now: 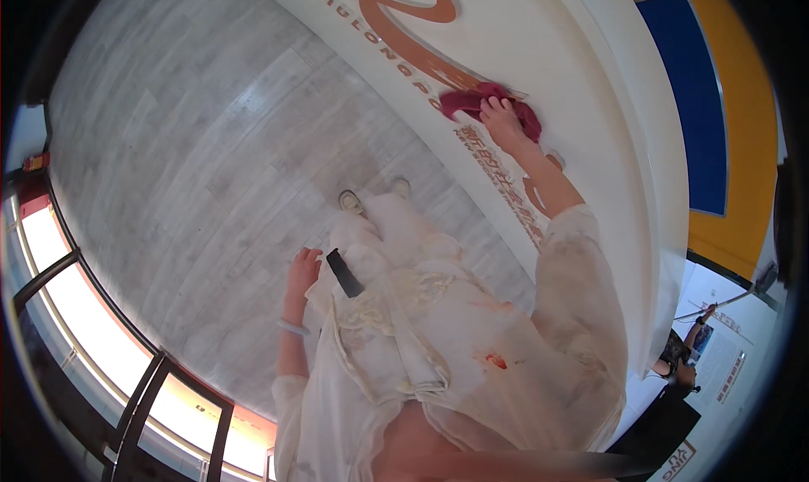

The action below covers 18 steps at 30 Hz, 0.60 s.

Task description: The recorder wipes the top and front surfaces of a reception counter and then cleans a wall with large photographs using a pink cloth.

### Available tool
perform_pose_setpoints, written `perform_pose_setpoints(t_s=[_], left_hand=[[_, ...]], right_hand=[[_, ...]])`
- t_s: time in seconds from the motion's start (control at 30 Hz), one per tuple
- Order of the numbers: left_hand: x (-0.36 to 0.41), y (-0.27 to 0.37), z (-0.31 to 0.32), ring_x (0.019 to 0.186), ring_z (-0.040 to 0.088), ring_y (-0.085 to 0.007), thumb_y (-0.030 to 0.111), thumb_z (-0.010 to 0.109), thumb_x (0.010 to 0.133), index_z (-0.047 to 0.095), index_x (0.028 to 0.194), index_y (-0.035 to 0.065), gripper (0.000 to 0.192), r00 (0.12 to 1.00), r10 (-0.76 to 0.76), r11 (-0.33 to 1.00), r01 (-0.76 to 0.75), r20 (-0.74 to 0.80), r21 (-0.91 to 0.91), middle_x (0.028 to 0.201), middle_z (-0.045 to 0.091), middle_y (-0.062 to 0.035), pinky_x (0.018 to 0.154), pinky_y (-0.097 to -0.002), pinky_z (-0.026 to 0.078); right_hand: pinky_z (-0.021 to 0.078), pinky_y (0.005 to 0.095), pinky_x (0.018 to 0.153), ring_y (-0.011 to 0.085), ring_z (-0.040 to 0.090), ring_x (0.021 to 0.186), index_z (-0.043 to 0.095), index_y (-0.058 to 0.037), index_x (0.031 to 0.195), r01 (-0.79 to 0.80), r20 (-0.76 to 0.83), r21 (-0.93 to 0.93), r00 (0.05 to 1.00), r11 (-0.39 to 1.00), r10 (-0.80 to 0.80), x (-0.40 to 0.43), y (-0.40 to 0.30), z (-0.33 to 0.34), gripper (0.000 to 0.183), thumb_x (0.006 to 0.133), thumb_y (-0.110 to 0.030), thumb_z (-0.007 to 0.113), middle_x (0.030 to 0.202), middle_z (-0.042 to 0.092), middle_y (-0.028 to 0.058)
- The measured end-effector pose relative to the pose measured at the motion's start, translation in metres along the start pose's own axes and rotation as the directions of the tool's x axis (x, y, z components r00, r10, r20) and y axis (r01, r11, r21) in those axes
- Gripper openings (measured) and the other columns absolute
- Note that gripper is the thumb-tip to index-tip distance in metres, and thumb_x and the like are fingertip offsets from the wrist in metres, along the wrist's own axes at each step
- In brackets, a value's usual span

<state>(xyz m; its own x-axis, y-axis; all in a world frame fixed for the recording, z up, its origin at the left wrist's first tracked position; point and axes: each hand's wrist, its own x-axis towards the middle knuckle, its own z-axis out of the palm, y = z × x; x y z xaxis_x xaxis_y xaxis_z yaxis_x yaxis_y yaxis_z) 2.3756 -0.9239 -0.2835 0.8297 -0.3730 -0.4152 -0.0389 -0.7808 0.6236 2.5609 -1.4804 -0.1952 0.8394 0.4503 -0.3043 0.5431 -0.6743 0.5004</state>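
My right hand (502, 122) presses a dark red cloth (460, 103) against a white panel (569, 122) with a curved edge, across the end of a raised copper-coloured emblem (404, 36). Part of the cloth shows on either side of my fingers. Raised copper-coloured lettering (496, 172) runs along the panel below the cloth, some of it behind my forearm. My left hand (306, 268) hangs by my side with its fingers loosely bent and nothing visible in it. Close to it, a black flat object (344, 273) lies against my pale clothing; I cannot tell what it is.
Grey wood-look flooring (189, 134) meets the panel's lower edge. Dark-framed glass doors (183, 412) stand at lower left. A blue board (686, 103) hangs on a yellow wall (749, 134) at right. Farther off, another person (676, 359) holds a long pole (727, 302).
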Motion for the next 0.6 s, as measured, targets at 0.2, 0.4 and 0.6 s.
perform_pose_setpoints(t_s=[0.2,0.4,0.6], left_hand=[[-0.043,-0.020,-0.004,0.091,0.059,-0.0384,0.002,0.058,0.086,0.060,0.108,0.0068,0.023,0.953,-0.091,0.990,0.055,-0.288,-0.131,0.099,0.059,-0.0164,0.076,-0.0468,0.049],[-0.113,0.001,0.051,0.090,0.059,-0.0385,0.005,0.057,0.088,0.060,0.109,0.0063,0.021,0.918,-0.372,0.921,0.348,-0.134,-0.173,0.102,0.059,-0.0169,0.075,-0.0464,0.049],[-0.098,0.057,0.104,0.092,0.058,-0.0384,0.006,0.058,0.088,0.060,0.108,0.0074,0.020,0.978,-0.152,0.973,0.123,-0.140,-0.196,0.101,0.058,-0.0165,0.076,-0.0467,0.049]], right_hand=[[0.0326,0.0456,0.103,0.0241,0.041,0.124,0.067,-0.0097,0.117,0.162,0.263,0.005,0.952,0.987,-0.158,-0.089,-0.050,0.057,0.038,0.080,-0.020,0.061,0.128,0.053,0.0050],[0.0336,0.0472,0.102,0.0275,0.043,0.126,0.074,-0.0114,0.101,0.307,0.472,-0.060,0.847,0.950,-0.244,-0.179,-0.059,0.064,0.028,0.082,-0.024,0.057,0.121,0.060,0.0086],[0.0336,0.0430,0.100,0.0252,0.043,0.123,0.070,-0.0084,0.107,0.164,0.079,-0.036,0.984,0.986,-0.160,-0.093,-0.030,0.020,0.032,0.080,-0.021,0.059,0.122,0.058,0.0058]])
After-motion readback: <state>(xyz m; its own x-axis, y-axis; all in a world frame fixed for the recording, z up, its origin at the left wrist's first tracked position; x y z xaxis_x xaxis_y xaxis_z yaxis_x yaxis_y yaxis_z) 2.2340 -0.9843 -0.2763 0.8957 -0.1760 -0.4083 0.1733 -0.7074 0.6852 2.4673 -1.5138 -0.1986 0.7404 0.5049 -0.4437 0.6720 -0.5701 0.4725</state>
